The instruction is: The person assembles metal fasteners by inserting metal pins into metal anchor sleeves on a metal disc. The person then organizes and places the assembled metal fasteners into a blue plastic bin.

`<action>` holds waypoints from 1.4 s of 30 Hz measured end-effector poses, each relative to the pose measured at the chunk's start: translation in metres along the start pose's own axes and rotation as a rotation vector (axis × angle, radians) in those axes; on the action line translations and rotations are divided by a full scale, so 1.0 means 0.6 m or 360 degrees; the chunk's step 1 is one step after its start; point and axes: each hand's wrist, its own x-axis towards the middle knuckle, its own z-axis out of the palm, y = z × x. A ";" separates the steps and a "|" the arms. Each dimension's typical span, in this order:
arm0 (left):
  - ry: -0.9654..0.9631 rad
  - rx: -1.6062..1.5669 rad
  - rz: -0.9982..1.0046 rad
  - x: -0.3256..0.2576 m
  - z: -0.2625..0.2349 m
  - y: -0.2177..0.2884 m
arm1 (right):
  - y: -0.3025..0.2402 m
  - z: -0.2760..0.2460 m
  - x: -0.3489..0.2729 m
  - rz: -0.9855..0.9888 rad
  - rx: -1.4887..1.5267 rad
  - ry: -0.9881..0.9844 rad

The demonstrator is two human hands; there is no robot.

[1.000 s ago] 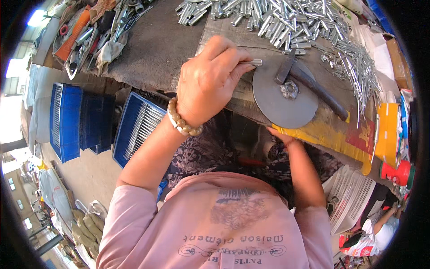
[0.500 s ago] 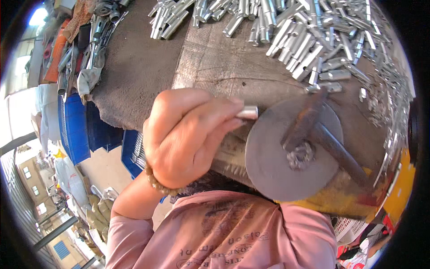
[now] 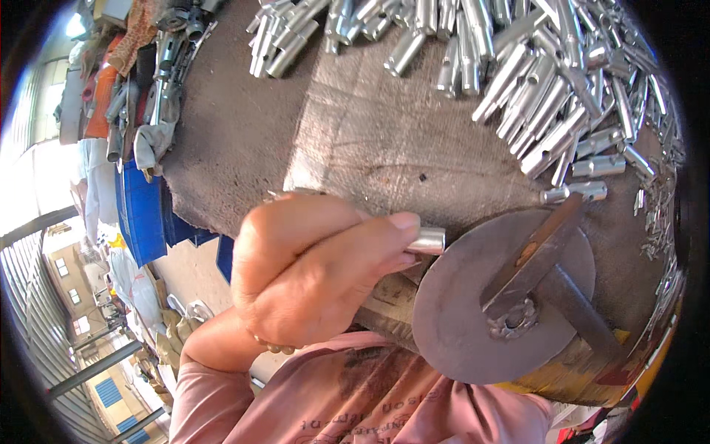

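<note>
My left hand (image 3: 303, 259) comes in from the lower left, fingers closed around a short silvery metal tube (image 3: 429, 240). One end of the tube sticks out past thumb and fingertips, pointing right. That end is right by the upper left rim of a round grey metal disc (image 3: 451, 318); whether they touch I cannot tell. A flat bar (image 3: 536, 255) and a round rod (image 3: 580, 307) cross the disc near its rough, welded-looking centre. My right hand does not show; only pink cloth appears below the disc.
A large heap of metal tubes (image 3: 547, 111) covers the far right of the brown, cloth-covered bench (image 3: 237, 126). Two tubes (image 3: 575, 192) lie close to the disc's far rim. Tools (image 3: 159, 81) crowd the left edge, above blue bins (image 3: 140, 214).
The view has shifted, so bench, heap and disc sit lower in the picture. My left hand still holds the tube beside the disc's rim.
</note>
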 end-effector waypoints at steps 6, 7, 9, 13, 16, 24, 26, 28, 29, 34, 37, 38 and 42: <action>0.0173 -0.0306 0.0075 -0.007 0.013 -0.017 | -0.063 0.016 -0.084 0.0010 0.0085 -0.0062; 0.0182 -0.0302 0.0062 -0.008 0.013 -0.019 | 0.010 -0.036 -0.091 0.0018 0.0098 -0.0092; 0.0315 -0.0257 0.0166 -0.006 0.031 -0.018 | 0.068 -0.118 -0.175 0.0130 0.0085 -0.0130; 0.0527 -0.0194 0.0162 -0.008 0.033 -0.023 | 0.060 -0.154 -0.033 0.0162 0.0098 -0.0352; 0.0583 -0.0300 0.0042 -0.003 0.043 -0.014 | -0.038 -0.091 0.126 0.0218 0.0071 -0.0364; 0.0790 -0.0338 0.0187 0.004 0.057 -0.019 | -0.191 -0.055 0.154 0.0372 0.0060 -0.0352; 0.0812 -0.0346 0.0163 -0.001 0.062 -0.022 | -0.279 -0.129 0.102 0.0509 0.0611 -0.0583; 0.0808 -0.0325 0.0173 0.001 0.065 -0.027 | -0.365 -0.196 0.050 0.0439 0.0480 -0.0386; 0.0834 -0.0320 0.0193 -0.001 0.062 -0.024 | -0.409 -0.231 0.035 0.0309 0.0385 -0.0267; 0.0684 -0.0422 0.0180 -0.014 0.048 -0.013 | -0.499 -0.321 0.025 -0.0346 -0.0050 0.0411; 0.0513 -0.0590 0.0175 -0.037 0.038 0.016 | -0.516 -0.332 0.056 -0.0620 -0.0493 0.0600; 0.0459 -0.0582 0.0225 -0.040 0.033 0.029 | -0.516 -0.334 0.069 -0.0687 -0.0643 0.0609; 0.0314 -0.0526 0.0129 -0.057 0.013 0.063 | -0.513 -0.337 0.108 -0.0765 -0.0902 0.0556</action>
